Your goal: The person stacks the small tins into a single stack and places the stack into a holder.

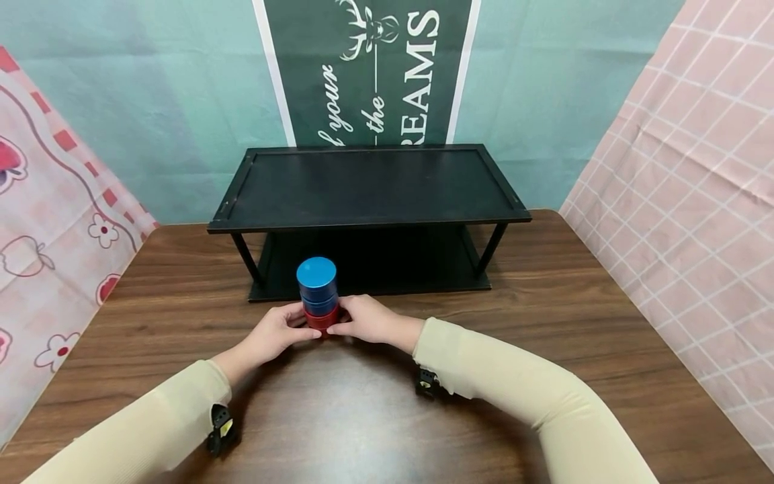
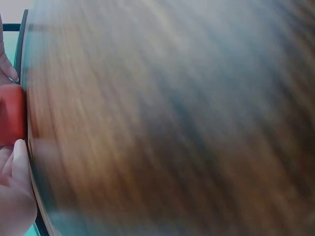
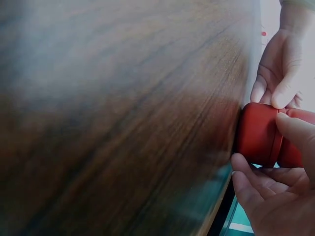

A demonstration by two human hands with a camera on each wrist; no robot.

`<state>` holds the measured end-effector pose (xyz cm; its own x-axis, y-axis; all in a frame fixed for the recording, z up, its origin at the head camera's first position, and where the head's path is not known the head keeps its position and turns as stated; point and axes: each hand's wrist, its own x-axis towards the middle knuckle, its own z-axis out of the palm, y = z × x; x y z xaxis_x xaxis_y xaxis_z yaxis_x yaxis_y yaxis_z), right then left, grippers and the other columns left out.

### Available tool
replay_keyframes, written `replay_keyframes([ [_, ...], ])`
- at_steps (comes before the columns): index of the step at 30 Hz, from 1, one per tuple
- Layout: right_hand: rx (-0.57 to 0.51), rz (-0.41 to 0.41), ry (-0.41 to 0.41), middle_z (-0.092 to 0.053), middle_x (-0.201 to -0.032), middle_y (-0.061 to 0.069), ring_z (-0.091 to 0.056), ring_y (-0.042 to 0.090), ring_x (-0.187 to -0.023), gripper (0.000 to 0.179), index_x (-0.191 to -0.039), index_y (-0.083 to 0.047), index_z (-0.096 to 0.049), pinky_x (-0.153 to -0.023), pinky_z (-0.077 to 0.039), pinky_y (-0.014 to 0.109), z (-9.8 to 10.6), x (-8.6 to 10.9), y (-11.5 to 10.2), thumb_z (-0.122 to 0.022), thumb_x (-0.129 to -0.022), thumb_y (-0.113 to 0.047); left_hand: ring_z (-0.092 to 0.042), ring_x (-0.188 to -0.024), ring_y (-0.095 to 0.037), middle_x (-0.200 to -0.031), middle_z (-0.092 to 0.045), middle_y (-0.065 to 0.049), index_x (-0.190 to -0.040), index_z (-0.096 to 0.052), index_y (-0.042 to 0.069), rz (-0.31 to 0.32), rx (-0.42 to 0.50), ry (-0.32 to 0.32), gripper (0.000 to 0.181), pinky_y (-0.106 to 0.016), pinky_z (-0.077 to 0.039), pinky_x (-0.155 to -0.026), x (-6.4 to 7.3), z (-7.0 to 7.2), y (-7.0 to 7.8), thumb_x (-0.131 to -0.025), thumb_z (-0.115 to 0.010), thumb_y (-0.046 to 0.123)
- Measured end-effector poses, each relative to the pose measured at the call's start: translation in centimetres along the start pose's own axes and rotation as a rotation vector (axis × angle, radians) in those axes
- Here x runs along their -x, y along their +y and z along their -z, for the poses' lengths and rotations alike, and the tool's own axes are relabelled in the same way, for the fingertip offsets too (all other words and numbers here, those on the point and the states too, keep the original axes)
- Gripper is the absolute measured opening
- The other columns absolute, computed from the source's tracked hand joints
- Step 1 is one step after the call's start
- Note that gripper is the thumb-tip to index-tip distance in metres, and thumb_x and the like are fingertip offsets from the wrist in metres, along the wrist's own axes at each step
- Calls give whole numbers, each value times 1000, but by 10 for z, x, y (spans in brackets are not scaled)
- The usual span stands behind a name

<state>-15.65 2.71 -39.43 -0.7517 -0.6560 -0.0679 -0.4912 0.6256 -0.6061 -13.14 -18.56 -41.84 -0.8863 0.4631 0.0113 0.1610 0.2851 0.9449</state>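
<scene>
A blue cylindrical tin (image 1: 317, 289) stands upright on a red tin (image 1: 322, 320), on the table just in front of the black rack. My left hand (image 1: 275, 333) holds the red tin from its left side, thumb at the front. From the right side my right hand (image 1: 369, 319) grips it too, with the thumb in front and the fingers partly hidden. In the right wrist view the red tin (image 3: 256, 133) shows between both hands, its base by the table surface. Only part of the red tin (image 2: 12, 115) appears in the left wrist view.
Behind the tins is a black two-level rack (image 1: 375, 188) with thin posts. The brown wooden table (image 1: 568, 323) extends to both sides. A teal cloth (image 1: 544, 87) with lettering hangs at the back, and patterned pink cloths (image 1: 683, 202) hang at the sides.
</scene>
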Motion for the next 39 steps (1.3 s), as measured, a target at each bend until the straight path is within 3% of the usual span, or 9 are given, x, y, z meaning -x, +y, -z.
replay_keyframes([
  [25,-59,6,69,-66,-108,7,-63,15,-92,38,-116,-4,-59,-82,-51,26,22,27,18,-71,-84,-22,-49,-120,-29,-130,-53,-17,-132,-48,-2,-7,-3,-30,57,-42,-40,-98,-23,-20,18,-82,-72,12],
  [39,-128,-21,105,-66,-104,5,-63,15,-90,34,-112,-5,-60,-80,-52,28,28,48,41,-71,-84,-21,-51,-119,-27,-131,-53,-15,-133,-48,0,-19,-3,-48,58,-40,-43,-96,-41,-44,20,-82,-72,11],
])
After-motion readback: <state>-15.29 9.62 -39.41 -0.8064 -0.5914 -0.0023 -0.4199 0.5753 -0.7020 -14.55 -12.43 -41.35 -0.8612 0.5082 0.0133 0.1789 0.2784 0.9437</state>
